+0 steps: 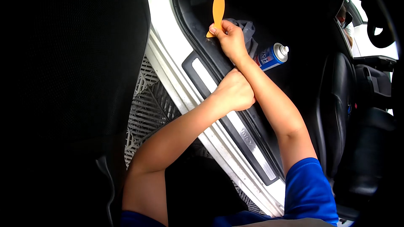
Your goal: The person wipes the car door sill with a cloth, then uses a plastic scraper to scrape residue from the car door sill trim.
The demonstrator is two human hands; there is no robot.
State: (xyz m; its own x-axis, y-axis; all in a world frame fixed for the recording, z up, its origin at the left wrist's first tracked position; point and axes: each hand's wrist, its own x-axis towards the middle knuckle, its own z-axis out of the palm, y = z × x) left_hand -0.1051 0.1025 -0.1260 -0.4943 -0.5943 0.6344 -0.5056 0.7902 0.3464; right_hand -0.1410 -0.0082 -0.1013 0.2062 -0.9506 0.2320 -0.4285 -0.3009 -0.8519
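Observation:
A yellow plastic scraper (218, 10) is pinched in my right hand (232, 40), its holed handle pointing up and its blade end down at the dark trim inside the door sill. My left hand (235, 90) is closed over the sill, just below my right forearm, which covers part of its fingers. Whatever it may hold is hidden. Beside my right wrist a blue spray can (269, 56) with a white nozzle lies tilted on the dark car floor. A crumpled grey cloth or bag (249, 31) lies behind my right hand.
The white door sill (168, 63) runs diagonally below my arms, with a metal scuff plate (248, 141) set in it. Grey slatted floor tiles (147, 105) show outside. A black car seat (336, 113) stands at the right, and a dark door panel (84, 80) fills the left.

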